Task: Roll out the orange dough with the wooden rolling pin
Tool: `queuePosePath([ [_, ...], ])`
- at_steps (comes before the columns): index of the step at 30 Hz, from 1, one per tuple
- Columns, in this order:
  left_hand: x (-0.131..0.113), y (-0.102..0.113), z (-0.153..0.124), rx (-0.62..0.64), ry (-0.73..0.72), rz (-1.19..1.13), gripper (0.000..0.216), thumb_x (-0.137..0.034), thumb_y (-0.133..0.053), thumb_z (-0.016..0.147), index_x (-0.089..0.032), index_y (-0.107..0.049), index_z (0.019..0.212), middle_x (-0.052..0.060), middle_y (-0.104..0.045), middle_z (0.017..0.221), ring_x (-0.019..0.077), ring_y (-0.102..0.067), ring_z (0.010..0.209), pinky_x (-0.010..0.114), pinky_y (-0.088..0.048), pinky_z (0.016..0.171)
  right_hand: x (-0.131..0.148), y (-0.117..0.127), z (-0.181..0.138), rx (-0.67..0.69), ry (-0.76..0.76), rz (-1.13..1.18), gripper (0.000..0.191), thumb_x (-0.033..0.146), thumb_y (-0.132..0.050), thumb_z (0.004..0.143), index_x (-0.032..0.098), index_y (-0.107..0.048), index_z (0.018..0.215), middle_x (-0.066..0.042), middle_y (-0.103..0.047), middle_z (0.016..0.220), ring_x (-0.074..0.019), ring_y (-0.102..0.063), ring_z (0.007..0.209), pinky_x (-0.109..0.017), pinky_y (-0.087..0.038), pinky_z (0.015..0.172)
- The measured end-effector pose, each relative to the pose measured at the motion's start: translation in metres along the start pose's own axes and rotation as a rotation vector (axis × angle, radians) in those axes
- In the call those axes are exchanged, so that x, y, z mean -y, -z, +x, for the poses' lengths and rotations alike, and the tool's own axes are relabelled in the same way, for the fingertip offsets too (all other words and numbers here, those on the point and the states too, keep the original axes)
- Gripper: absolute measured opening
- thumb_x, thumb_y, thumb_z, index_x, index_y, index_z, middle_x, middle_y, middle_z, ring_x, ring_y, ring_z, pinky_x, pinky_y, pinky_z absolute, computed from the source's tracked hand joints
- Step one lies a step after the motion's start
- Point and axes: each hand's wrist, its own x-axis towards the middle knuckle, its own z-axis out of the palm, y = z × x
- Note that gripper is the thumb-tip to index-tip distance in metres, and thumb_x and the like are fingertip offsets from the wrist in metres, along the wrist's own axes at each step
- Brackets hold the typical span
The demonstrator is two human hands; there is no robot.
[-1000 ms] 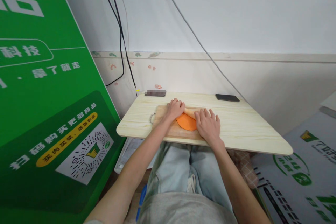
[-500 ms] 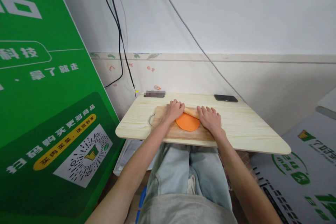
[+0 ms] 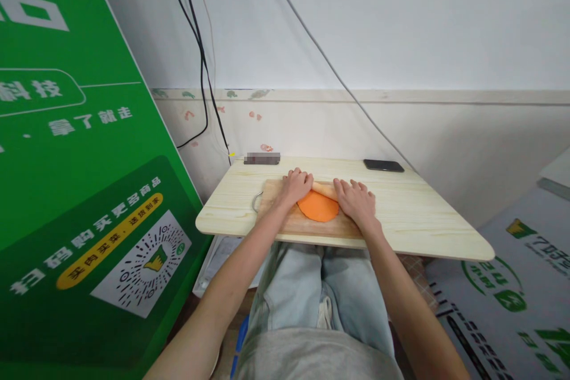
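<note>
A flat round of orange dough (image 3: 317, 207) lies on a wooden cutting board (image 3: 294, 227). Across its far edge rests a pale wooden rolling pin (image 3: 325, 190), only its middle showing between my hands. My left hand (image 3: 297, 185) is closed over the pin's left end, fingers curled. On the right end lies my right hand (image 3: 357, 198), its fingers bent over the pin. Both ends of the pin are hidden under my hands. The board's metal handle (image 3: 255, 202) sticks out at its left side.
The board lies on a light wooden table (image 3: 423, 222) against the wall. A black phone (image 3: 383, 165) sits at the back right, a dark blurred-out object (image 3: 262, 158) at the back left. A green sign panel (image 3: 89, 190) stands left, a grey printed panel (image 3: 512, 285) right. Cables (image 3: 202, 59) hang behind.
Almost nothing differs. Both hands stay on the rolling pin at the far edge of the dough, and the view has shifted very slightly.
</note>
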Motion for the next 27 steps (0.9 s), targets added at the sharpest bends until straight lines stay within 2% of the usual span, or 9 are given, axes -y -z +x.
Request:
queuePosePath([
  [3,-0.001,0.001,-0.001,0.004,0.005,-0.007,0.043,-0.036,-0.042,0.117,-0.021,-0.083,0.111,0.013,-0.077,0.128,0.0290,-0.067,0.126,0.044,-0.050,0.114,-0.006,0.004,0.009,0.058,0.012,-0.021,0.065,0.053,-0.020,0.119,0.027,-0.065,0.158,-0.017,-0.067,0.156,-0.0369,-0.058,0.146,-0.057,-0.047,0.116],
  [5,-0.001,0.002,-0.001,0.005,0.005,-0.004,0.044,-0.036,-0.042,0.117,-0.022,-0.082,0.111,0.013,-0.077,0.128,0.0286,-0.067,0.126,0.043,-0.050,0.113,-0.006,0.000,0.004,0.009,0.026,-0.033,0.065,0.053,-0.020,0.119,0.026,-0.065,0.158,-0.018,-0.065,0.159,-0.0374,-0.055,0.149,-0.058,-0.045,0.117],
  [10,-0.001,0.003,-0.001,0.003,0.026,-0.022,0.043,-0.034,-0.041,0.116,-0.023,-0.081,0.107,0.011,-0.076,0.127,0.0264,-0.068,0.123,0.040,-0.050,0.112,0.008,-0.018,-0.033,-0.198,0.052,-0.019,0.065,0.050,-0.021,0.119,0.021,-0.069,0.152,-0.016,-0.063,0.164,-0.0359,-0.049,0.155,-0.057,-0.036,0.126],
  [13,0.000,0.003,0.000,0.007,0.042,-0.036,0.042,-0.033,-0.041,0.116,-0.024,-0.081,0.106,0.010,-0.075,0.127,0.0259,-0.068,0.122,0.040,-0.051,0.111,0.020,-0.025,-0.054,-0.219,0.091,-0.007,0.067,0.050,-0.021,0.118,0.017,-0.064,0.159,-0.018,-0.060,0.168,-0.0353,-0.047,0.158,-0.057,-0.031,0.130],
  [16,0.000,0.004,0.000,0.015,0.039,-0.046,0.043,-0.032,-0.040,0.116,-0.024,-0.081,0.104,0.010,-0.074,0.126,0.0255,-0.068,0.122,0.040,-0.051,0.112,0.027,-0.026,-0.062,-0.208,0.092,-0.007,0.071,0.052,-0.020,0.118,0.012,-0.059,0.163,-0.022,-0.057,0.170,-0.0365,-0.045,0.160,-0.058,-0.030,0.131],
  [21,-0.001,0.005,-0.002,0.019,0.032,-0.056,0.043,-0.032,-0.041,0.116,-0.025,-0.081,0.103,0.010,-0.074,0.124,0.0255,-0.069,0.121,0.041,-0.050,0.113,0.019,-0.019,-0.046,-0.173,0.054,-0.003,0.070,0.053,-0.018,0.119,0.019,-0.069,0.153,-0.019,-0.061,0.166,-0.0353,-0.051,0.155,-0.054,-0.037,0.126],
  [24,-0.002,0.006,-0.002,0.024,0.025,-0.056,0.043,-0.034,-0.041,0.116,-0.024,-0.081,0.105,0.010,-0.075,0.126,0.0270,-0.069,0.122,0.043,-0.050,0.114,0.009,-0.012,-0.026,-0.127,0.038,-0.023,0.068,0.051,-0.019,0.119,0.022,-0.075,0.144,-0.017,-0.069,0.156,-0.0348,-0.057,0.148,-0.052,-0.043,0.120],
  [27,-0.002,0.006,-0.002,0.024,0.023,-0.054,0.043,-0.036,-0.041,0.116,-0.024,-0.081,0.106,0.011,-0.076,0.127,0.0283,-0.069,0.124,0.045,-0.050,0.114,-0.001,-0.004,-0.002,-0.047,0.019,-0.031,0.068,0.053,-0.019,0.119,0.023,-0.074,0.146,-0.019,-0.074,0.146,-0.0359,-0.062,0.140,-0.052,-0.048,0.113],
])
